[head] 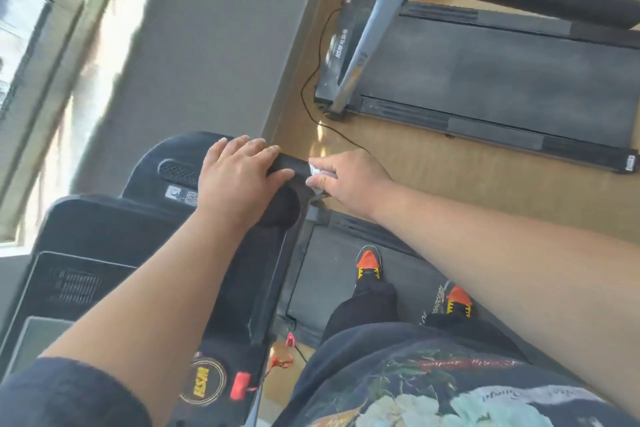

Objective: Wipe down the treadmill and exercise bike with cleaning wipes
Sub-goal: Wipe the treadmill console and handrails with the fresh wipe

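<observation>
Standing on treadmill [346, 288] belt. Yellow "HSM" badge [203, 381] on console. Left hand [239, 177] flat, fingers straight, on console edge; right hand [349, 180] pinching white wipe [317, 174] against it. Wood floor [433, 177], second treadmill [502, 80] beyond; grey wall [207, 45], window [31, 28].

1. Your left hand [239, 177] lies flat on the console [145, 239] corner, covering the handrail [289, 163] stub's inner end.
2. Your right hand [349, 184] presses a wipe [317, 173] on the stub's outer end; the two hands sit just apart, with little bar showing between them.
3. Beyond the stub, bare floor [415, 163] lies open, crossed only by a thin cable [311, 80].
4. The second treadmill [502, 87] bounds that strip on the far side.
5. Your feet occupy the belt [332, 274] below.
</observation>
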